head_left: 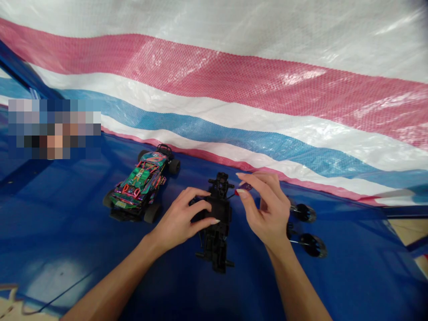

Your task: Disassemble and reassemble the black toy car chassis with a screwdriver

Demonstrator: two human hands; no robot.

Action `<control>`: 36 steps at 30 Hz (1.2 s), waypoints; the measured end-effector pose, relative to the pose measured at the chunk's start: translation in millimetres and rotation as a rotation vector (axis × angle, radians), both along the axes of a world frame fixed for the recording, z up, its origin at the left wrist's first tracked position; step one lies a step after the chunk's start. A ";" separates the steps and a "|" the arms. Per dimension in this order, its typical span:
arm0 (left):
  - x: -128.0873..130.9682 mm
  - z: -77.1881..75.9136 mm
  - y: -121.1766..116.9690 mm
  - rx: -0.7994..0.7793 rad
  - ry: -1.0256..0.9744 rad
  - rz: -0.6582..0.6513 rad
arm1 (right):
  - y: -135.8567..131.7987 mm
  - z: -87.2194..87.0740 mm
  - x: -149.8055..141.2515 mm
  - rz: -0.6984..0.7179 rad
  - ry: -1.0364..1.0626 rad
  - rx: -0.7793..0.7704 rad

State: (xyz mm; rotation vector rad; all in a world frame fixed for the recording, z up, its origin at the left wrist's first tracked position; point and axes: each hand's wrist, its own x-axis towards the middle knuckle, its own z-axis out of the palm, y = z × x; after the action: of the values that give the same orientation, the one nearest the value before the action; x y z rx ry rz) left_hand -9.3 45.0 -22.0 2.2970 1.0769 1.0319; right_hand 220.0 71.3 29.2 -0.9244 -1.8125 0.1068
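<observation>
A black toy car chassis (220, 211) lies lengthwise on the blue surface between my hands. My left hand (182, 211) grips its left side, thumb and fingers resting over the middle part. To the right of the chassis, my right hand (267, 207) pinches a small dark piece with a red end (237, 192). A thin dark line, a wire or a shaft, runs from that piece towards the chassis; its exact kind is unclear. Left of my left hand stands a complete toy car (140, 183) with a green, multicoloured body and black wheels.
Black wheels (313, 245) on thin metal axles lie right of my right wrist, partly hidden by it. A striped red, white and blue plastic sheet (234, 84) rises behind the blue tabletop (361, 267). At the left, a blurred-out patch (55, 129) hides what is there.
</observation>
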 end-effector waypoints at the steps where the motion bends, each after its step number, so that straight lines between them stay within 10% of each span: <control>1: -0.1 0.4 0.1 0.001 0.000 -0.002 | -0.8 0.5 -0.2 0.033 -0.021 -0.015; 36: -1.3 1.7 0.4 -0.016 -0.008 0.004 | 0.1 -2.1 -5.4 0.089 -0.006 -0.080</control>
State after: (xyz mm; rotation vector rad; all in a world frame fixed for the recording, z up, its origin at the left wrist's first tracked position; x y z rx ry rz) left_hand -10.5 45.4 -20.3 2.2772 1.0829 1.0303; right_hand 214.6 71.4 27.1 -0.9004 -1.8662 0.2345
